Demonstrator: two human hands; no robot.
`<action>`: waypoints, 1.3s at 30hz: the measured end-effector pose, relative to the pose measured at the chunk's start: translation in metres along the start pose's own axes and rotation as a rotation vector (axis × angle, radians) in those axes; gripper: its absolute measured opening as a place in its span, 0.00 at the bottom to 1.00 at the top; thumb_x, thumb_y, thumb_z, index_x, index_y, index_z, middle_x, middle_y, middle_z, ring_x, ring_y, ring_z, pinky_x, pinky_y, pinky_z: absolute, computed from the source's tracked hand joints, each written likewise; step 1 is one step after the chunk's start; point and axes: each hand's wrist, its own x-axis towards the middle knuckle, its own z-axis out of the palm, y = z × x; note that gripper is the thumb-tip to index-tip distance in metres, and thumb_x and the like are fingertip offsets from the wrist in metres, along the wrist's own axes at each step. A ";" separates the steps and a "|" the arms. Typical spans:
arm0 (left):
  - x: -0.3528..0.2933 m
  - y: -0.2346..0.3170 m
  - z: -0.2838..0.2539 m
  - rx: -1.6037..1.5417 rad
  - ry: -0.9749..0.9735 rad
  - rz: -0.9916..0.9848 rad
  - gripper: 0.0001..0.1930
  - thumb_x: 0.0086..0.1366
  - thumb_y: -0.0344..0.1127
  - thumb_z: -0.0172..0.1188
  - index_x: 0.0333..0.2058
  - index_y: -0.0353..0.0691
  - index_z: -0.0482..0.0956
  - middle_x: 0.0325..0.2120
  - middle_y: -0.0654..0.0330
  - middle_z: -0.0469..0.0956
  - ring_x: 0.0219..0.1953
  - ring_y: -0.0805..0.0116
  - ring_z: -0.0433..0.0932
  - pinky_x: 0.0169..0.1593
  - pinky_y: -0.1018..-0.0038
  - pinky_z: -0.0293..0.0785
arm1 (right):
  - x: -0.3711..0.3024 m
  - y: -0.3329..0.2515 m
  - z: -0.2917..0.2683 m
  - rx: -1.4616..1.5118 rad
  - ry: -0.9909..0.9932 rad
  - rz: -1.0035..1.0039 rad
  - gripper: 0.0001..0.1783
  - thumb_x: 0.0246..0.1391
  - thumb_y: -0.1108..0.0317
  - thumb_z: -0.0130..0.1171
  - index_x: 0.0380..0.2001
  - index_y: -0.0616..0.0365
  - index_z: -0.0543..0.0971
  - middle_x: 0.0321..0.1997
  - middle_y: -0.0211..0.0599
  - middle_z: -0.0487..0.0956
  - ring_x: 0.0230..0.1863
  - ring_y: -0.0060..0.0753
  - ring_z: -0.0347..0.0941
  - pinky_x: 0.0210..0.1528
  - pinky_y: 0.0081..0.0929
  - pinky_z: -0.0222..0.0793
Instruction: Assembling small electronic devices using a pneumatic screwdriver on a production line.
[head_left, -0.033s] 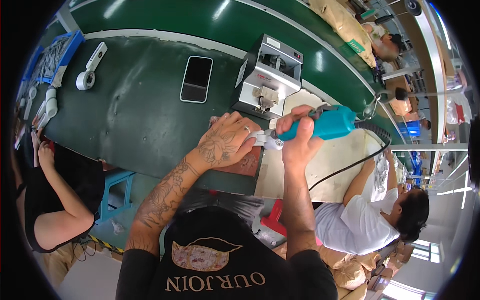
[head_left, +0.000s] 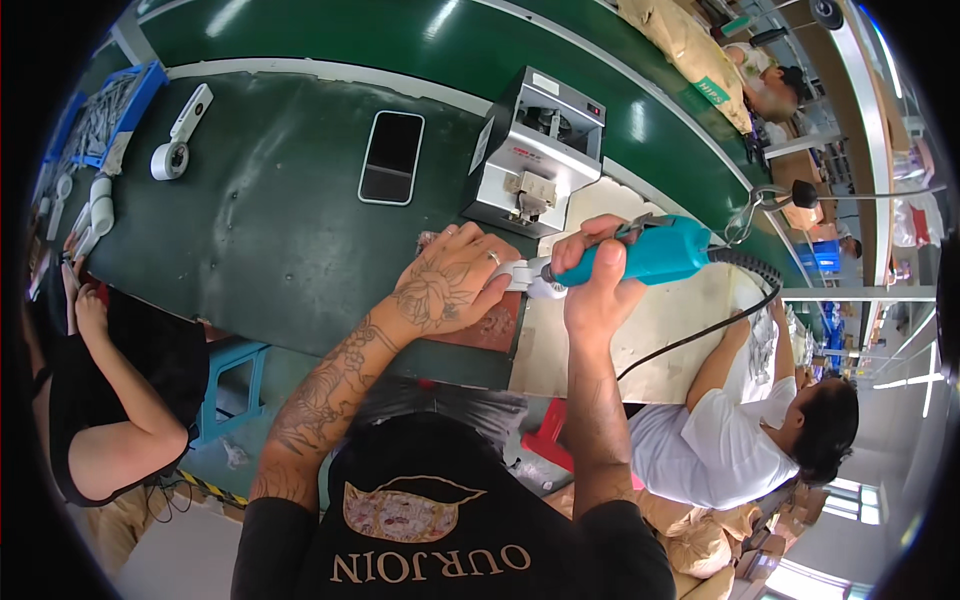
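My right hand (head_left: 603, 290) is wrapped around a teal electric screwdriver (head_left: 655, 250), its thumb along the body. The tool lies nearly level, its nose pointing left at a white plastic part (head_left: 520, 275). That part is gripped by my left hand (head_left: 450, 280), fingers closed over its left end, so much of it is hidden. Whether the bit touches a screw cannot be made out. A rounded white piece (head_left: 546, 290) shows just under the tool's nose. Beneath my left hand is a reddish-brown pad (head_left: 490, 330) on the green bench mat (head_left: 290, 240).
Behind my hands stands a grey metal screw feeder (head_left: 540, 150), with a phone (head_left: 391, 158) to its left. A white handled device (head_left: 172, 158) lies farther left, near a blue crate (head_left: 125, 115) of parts. Cardboard (head_left: 560, 350) covers the right side. Co-workers sit at both sides; a black cord (head_left: 690, 345) trails from the screwdriver.
The screwdriver has shifted very slightly, and the metal hanger behind its tail has swung a little. Both hands keep their holds.
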 end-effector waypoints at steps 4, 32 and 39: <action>0.002 -0.003 0.003 0.073 0.015 0.034 0.15 0.69 0.40 0.57 0.50 0.41 0.81 0.47 0.59 0.79 0.51 0.55 0.74 0.60 0.55 0.69 | -0.011 0.004 -0.007 -0.047 -0.033 0.021 0.22 0.68 0.55 0.63 0.46 0.66 0.75 0.26 0.34 0.75 0.26 0.28 0.73 0.30 0.27 0.70; 0.007 0.007 0.000 0.107 0.042 0.095 0.18 0.63 0.37 0.65 0.51 0.40 0.81 0.53 0.61 0.78 0.50 0.53 0.75 0.55 0.56 0.71 | -0.020 0.017 -0.012 -0.062 -0.023 0.083 0.20 0.71 0.54 0.60 0.43 0.62 0.72 0.26 0.34 0.74 0.27 0.29 0.71 0.33 0.30 0.70; -0.025 0.014 -0.003 0.200 -0.049 0.262 0.19 0.61 0.40 0.68 0.50 0.46 0.81 0.50 0.61 0.80 0.50 0.58 0.78 0.55 0.62 0.76 | -0.035 -0.019 -0.004 0.004 0.083 0.005 0.35 0.64 0.38 0.63 0.48 0.63 0.71 0.25 0.35 0.73 0.27 0.31 0.71 0.32 0.33 0.70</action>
